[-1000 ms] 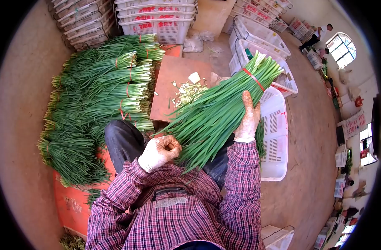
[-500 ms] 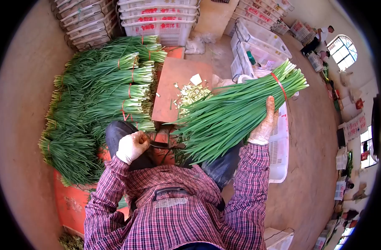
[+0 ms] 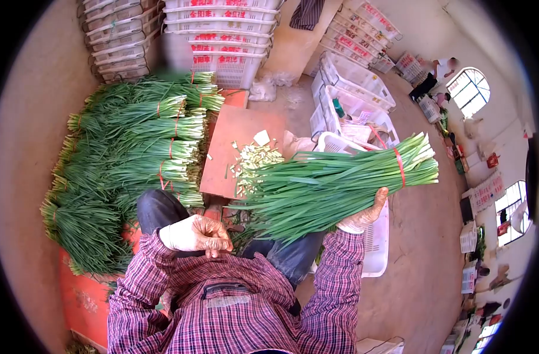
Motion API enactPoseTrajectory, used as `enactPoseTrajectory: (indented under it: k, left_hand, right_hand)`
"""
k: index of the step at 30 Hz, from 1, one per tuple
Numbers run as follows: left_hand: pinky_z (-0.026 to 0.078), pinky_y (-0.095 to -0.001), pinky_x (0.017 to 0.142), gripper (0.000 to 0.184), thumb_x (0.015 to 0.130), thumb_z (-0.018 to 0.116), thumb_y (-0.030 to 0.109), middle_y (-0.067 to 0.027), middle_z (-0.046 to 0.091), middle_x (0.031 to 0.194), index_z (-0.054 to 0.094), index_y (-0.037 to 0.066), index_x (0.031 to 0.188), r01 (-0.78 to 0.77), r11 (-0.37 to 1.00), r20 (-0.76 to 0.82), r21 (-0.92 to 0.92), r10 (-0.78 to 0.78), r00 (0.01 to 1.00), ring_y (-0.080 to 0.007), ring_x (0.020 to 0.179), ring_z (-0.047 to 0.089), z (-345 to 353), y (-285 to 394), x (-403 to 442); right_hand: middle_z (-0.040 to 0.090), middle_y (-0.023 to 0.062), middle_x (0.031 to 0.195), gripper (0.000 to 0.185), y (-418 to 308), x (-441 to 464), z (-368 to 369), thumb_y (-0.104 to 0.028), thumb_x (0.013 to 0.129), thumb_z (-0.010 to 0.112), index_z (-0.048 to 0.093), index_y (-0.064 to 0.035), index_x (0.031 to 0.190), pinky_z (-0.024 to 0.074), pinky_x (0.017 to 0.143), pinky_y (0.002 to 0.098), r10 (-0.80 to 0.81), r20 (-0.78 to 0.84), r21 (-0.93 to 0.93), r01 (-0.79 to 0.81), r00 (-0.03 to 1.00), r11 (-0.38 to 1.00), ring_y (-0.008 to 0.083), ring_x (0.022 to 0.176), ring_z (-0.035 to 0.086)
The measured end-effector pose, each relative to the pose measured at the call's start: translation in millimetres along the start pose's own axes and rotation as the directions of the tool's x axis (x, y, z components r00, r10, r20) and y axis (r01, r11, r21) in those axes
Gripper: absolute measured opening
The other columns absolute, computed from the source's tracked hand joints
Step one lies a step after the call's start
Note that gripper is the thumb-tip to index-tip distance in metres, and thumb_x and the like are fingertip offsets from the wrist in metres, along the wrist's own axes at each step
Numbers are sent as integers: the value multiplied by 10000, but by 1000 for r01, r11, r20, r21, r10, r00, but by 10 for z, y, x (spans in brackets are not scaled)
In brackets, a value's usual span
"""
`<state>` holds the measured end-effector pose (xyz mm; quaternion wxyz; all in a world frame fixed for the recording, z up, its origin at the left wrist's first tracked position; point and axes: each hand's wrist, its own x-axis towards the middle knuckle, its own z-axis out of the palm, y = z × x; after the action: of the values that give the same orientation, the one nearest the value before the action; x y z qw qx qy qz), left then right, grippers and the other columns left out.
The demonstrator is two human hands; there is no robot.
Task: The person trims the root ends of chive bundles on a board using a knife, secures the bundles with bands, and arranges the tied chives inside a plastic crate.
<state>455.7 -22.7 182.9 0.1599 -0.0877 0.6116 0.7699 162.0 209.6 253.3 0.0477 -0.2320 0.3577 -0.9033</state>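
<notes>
A large bunch of garlic chives, tied with a red band near its pale cut ends, lies across my right hand. That gloved hand grips the bunch from below, the thumb side showing at its lower edge. Over my lap, my gloved left hand is closed with its fingers curled together; whatever is in them, if anything, is hidden. The bunch's leaf tips hang toward my knees. Left of it stands a reddish board with pale cut stem pieces scattered on it.
Several tied chive bunches are piled at the left. White crates are stacked behind them. At the right stand open white baskets, one holding papers. Another white basket is under the bunch. A person stands in the distance.
My left hand has moved right and down, turning its fingers rightward; the dark strip beside it is out of sight. The bunch has levelled out, its cut ends lower. The whole view has shifted.
</notes>
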Motion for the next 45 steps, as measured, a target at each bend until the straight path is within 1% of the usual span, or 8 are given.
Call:
enactPoseTrajectory:
  k: [6,14,18,20,25,29,42,45]
  left_hand:
    - [590,-298,708,255,968,674,131,-174,727,1039,662,-49,1148,-365,918,62,-153,377,924,-174,817,716,-1,405,13]
    - [563,-282,727,361,957,682,210,-116,722,895,625,-66,1183,-625,778,-318,-68,577,752,-163,808,700,89,796,172]
    - [551,-285,850,426,935,685,132,-110,659,1222,557,-24,1310,-704,709,-403,-18,640,655,-152,1041,651,314,1122,380]
    - [477,-346,1010,637,862,775,190,-120,602,1351,505,20,1414,-633,738,-349,233,671,654,-201,1263,552,273,1202,510]
    - [432,-392,1078,743,779,845,185,-143,518,1433,505,25,1420,-610,611,-370,504,791,487,-252,1300,529,532,1490,703]
    - [459,-432,1011,739,713,870,232,-141,604,1299,560,75,1365,-350,235,-186,907,968,170,-336,1179,572,687,1614,753]
    - [467,-401,849,423,683,861,195,-10,655,1120,679,179,1064,-143,-224,244,964,960,140,-252,1040,609,411,1957,757]
    - [487,-414,839,190,786,778,189,-20,650,1024,681,128,937,-114,-261,274,958,954,118,-256,1023,613,363,1993,753]
  right_hand:
    - [571,192,1330,733,-69,-91,95,-435,912,657,396,-34,1468,561,940,519,130,182,159,-160,975,974,348,1126,631]
    - [643,211,1211,713,112,-155,19,-347,852,735,464,21,1398,600,881,489,258,265,146,-303,929,942,342,1030,684]
    - [650,136,1203,779,167,-276,159,-308,777,832,466,17,1383,580,903,406,281,198,-10,-285,939,958,261,1028,678]
    - [633,119,1241,825,246,-303,167,-314,777,846,439,20,1412,540,961,369,304,234,-23,-307,923,951,235,1090,645]
    - [572,105,1330,883,360,-387,283,-301,807,849,370,20,1476,471,1033,373,322,329,-142,-291,888,946,222,1183,581]
    - [571,113,1326,880,348,-433,395,-313,806,850,378,25,1467,461,1035,365,274,346,-294,-174,897,940,223,1190,570]
    - [568,106,1336,884,346,-496,271,-335,826,844,365,8,1486,452,1033,359,334,361,-433,-161,871,887,216,1181,566]
    - [554,108,1355,902,379,-566,277,-343,827,843,354,8,1499,438,1050,365,332,370,-417,-164,867,894,220,1204,552]
